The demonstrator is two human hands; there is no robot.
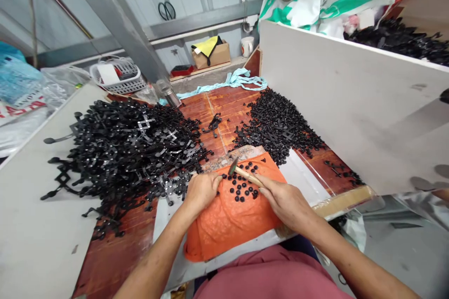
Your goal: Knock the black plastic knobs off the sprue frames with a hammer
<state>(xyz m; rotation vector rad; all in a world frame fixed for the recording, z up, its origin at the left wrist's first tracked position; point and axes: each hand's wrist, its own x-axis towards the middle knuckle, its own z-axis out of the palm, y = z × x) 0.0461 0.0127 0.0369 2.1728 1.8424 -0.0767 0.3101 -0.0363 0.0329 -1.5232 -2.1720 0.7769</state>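
Note:
My right hand (286, 202) is closed round the wooden handle of a hammer (248, 176). Its dark metal head hangs over the orange cloth (231, 224), close to my left fingertips. At the cloth's left side my left hand (202, 190) is closed, with thumb and fingers drawn together; what they pinch, if anything, is hidden. Several small round black caps (242, 191) lie spread on the cloth between my hands. The cloth covers a block, and a bare speckled stone edge (224, 161) shows behind it.
To the left rises a heap of black hinged linkages (129, 149); a pile of small black pieces (277, 124) lies back right. Pale boards (351, 103) wall in the reddish table (196, 107). Behind stand a white basket (128, 85), a cardboard box (215, 56) and a mug (247, 46).

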